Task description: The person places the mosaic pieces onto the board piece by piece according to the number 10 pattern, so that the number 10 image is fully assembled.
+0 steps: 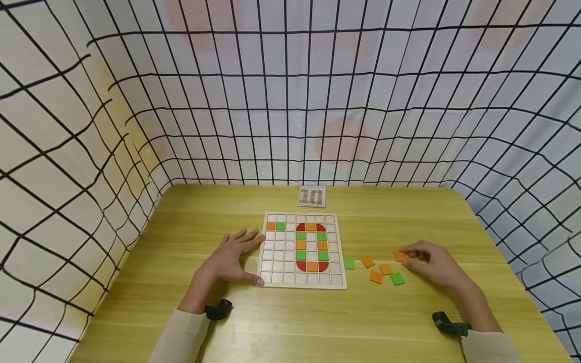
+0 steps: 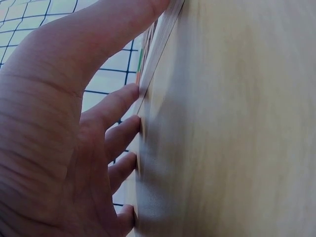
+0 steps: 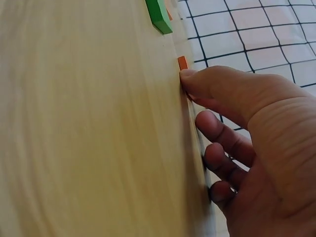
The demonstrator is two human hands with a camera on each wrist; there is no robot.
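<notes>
A wooden grid board [image 1: 272, 277] lies on the table, with red, orange and green tiles forming a ring in its cells. An orange tile [image 1: 270, 226] and a green tile [image 1: 281, 226] fill two cells near its upper left. My left hand [image 1: 231, 257] spreads its fingers along the left edge, thumb at the lower corner and index fingertip at the side. In the left wrist view the fingertips [image 2: 129, 94] touch that edge. To the right, my right hand [image 1: 431, 262] pinches an orange tile [image 1: 400, 256] between thumb and index finger; the other fingers curl loosely.
Between the board and my right hand lie loose tiles: a green one [image 1: 349, 264] by the board's edge, another green one [image 1: 397, 278], and orange ones [image 1: 375, 277]. A small pattern card [image 1: 312, 196] lies behind the board. Grid-patterned cloth [image 1: 290, 121] surrounds the table.
</notes>
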